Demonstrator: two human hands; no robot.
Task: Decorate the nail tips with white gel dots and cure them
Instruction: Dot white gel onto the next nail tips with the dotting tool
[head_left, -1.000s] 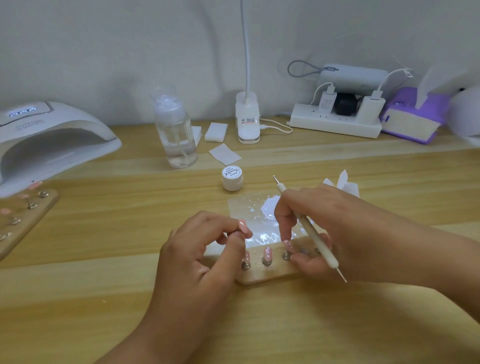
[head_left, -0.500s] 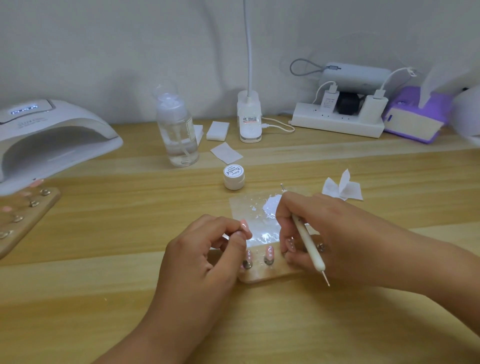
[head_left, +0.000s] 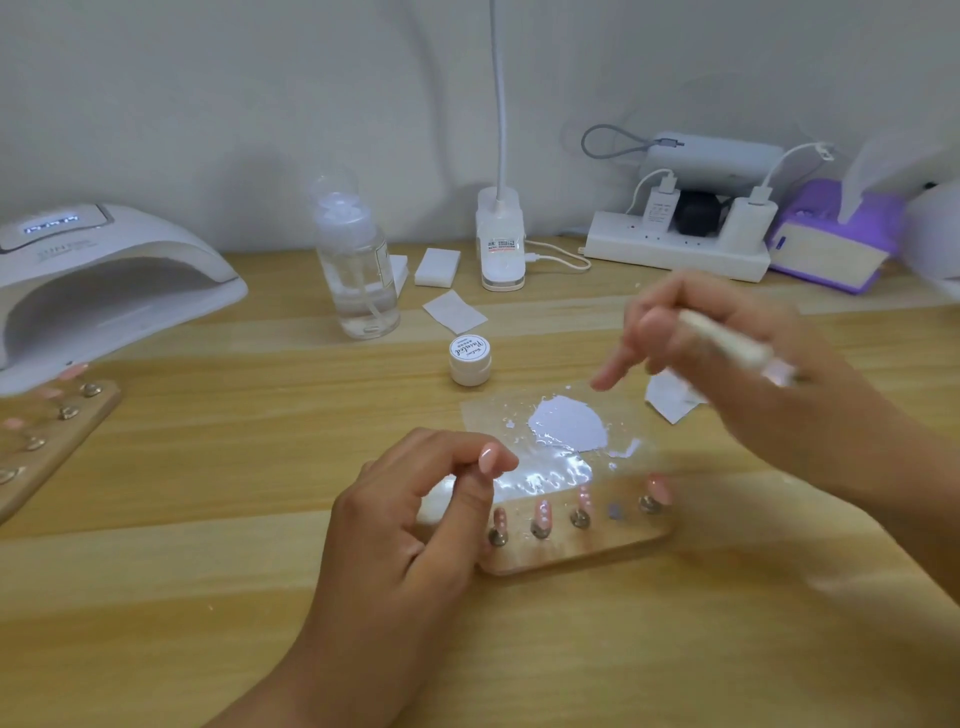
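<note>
The nail lamp (head_left: 104, 291) stands at far left. The left hand (head_left: 410, 525), fingers curled with thumb against forefinger, rests at the left end of the wooden holder (head_left: 587, 551), which carries pink nail tips (head_left: 543, 512). The right hand (head_left: 753, 395), blurred, grips the dotting tool (head_left: 727, 343) above the table.

The lid of the small white gel jar (head_left: 470, 349), mid-view just toward 12 o'clock, carries 1 black script word that looks like "Painted"; the finer print beside it is too small to read. At 10 o'clock, the white curing lamp (head_left: 104, 270) shows letters starting "SUN" and a lit display with blurred digits. The label on the desk lamp base (head_left: 500, 244) at 12 o'clock and the print on the charger (head_left: 660, 210) at 2 o'clock are illegible.
</note>
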